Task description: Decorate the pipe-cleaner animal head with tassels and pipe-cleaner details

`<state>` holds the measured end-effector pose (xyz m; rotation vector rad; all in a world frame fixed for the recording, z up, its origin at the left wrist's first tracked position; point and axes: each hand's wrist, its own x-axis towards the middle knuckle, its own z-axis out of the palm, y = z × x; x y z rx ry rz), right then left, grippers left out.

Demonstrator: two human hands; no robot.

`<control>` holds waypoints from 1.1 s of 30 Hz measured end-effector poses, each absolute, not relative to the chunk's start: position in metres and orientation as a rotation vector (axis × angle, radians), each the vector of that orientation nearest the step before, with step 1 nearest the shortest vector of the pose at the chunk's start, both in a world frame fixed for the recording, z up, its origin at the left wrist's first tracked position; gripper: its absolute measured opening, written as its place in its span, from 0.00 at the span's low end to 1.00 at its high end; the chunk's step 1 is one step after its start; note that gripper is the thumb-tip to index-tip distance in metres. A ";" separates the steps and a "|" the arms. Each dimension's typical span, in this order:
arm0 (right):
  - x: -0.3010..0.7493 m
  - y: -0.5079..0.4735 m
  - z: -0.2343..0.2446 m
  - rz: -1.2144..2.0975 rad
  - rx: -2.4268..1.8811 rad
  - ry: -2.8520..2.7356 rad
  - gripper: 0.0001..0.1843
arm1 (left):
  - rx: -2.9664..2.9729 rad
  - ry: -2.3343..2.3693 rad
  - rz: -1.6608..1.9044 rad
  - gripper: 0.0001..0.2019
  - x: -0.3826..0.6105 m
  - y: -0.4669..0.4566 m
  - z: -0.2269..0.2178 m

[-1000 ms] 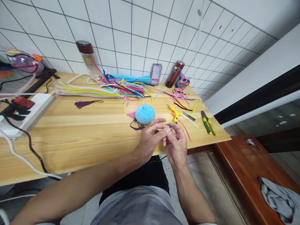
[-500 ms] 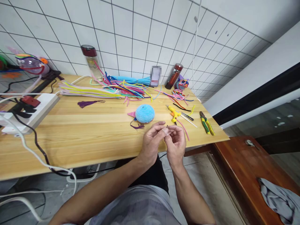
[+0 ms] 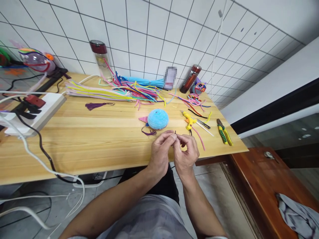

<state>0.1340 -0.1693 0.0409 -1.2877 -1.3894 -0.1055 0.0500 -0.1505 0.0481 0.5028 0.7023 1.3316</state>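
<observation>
My left hand (image 3: 161, 150) and my right hand (image 3: 184, 153) meet over the table's front edge, fingertips pinched together. Between them a small dark piece with a looped tip (image 3: 175, 132) pokes up; most of it is hidden by the fingers, and its kind is unclear. Just beyond sits a ball wound in light blue pipe cleaner (image 3: 158, 119), with a pink cone (image 3: 143, 119) and a purple tassel (image 3: 150, 132) at its left side. Right of my hands lie a yellow glue gun (image 3: 190, 120), a black utility knife (image 3: 203, 124) and a pink pipe cleaner (image 3: 199, 138).
Bundled pipe cleaners (image 3: 99, 91) lie along the back by a glass bottle (image 3: 101, 61) and a red-brown flask (image 3: 190, 79). Pliers (image 3: 224, 132) rest near the right edge. A loose purple tassel (image 3: 98, 106) lies left. A power strip (image 3: 47, 113) with cables takes the left side.
The view has shifted slightly, so the table's things appear a little further right. My fingers have adjusted around the small dark piece, which still pokes up between them.
</observation>
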 end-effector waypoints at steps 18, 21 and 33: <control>0.149 -0.153 0.039 -0.041 -1.416 -1.299 0.06 | 0.507 0.662 1.041 0.28 0.036 -0.155 0.033; 0.160 -0.141 0.044 -0.013 -1.440 -1.266 0.05 | 0.644 0.779 0.951 0.24 0.024 -0.160 0.030; 0.206 -0.078 0.069 0.496 -1.374 -1.340 0.06 | 1.192 1.106 1.556 0.09 -0.013 -0.034 0.102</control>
